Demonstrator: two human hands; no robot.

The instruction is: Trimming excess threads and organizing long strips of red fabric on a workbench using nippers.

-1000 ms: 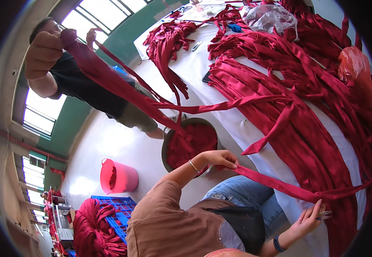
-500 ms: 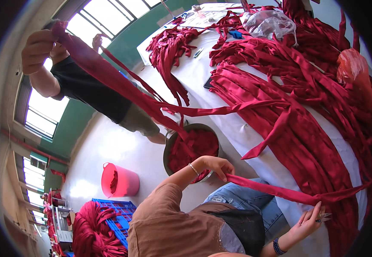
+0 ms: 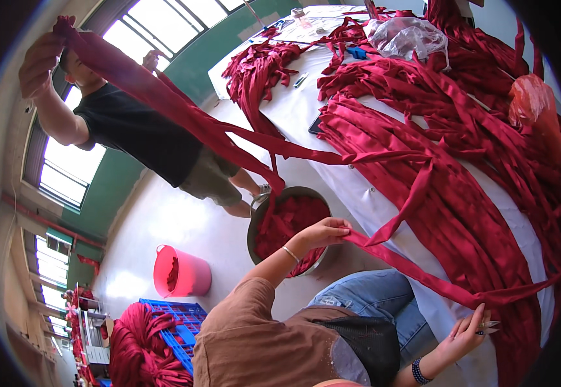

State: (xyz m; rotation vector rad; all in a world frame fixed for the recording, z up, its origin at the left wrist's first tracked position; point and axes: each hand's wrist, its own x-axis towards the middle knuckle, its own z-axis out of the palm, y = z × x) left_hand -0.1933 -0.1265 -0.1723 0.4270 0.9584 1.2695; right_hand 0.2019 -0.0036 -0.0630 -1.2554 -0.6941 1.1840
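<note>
One red fabric strip point(image 3: 422, 280) spans from the left hand point(image 3: 327, 233) to the right hand point(image 3: 466, 332), then continues rightward across a layered bundle of red strips point(image 3: 477, 232) on the white-covered tabletop point(image 3: 298, 111). Left hand: fingers pinched narrow on the strip near its end, over the round tub point(image 3: 253, 233). Right hand: fingers curled in, holding a small pointed metal tool point(image 3: 490, 325); fingertips at the strip's lower edge, grip on the fabric itself not determinable.

Co-worker point(image 3: 142, 132), upper left: one raised hand point(image 3: 40, 64) clasps a broad red length point(image 3: 164, 100), which descends to the tub, where more red fabric lies. Pink bucket point(image 3: 193, 274) on the floor; blue crate point(image 3: 183, 329) just beside a red fabric heap point(image 3: 140, 348). Clear plastic bag point(image 3: 409, 37) rests on far strips.
</note>
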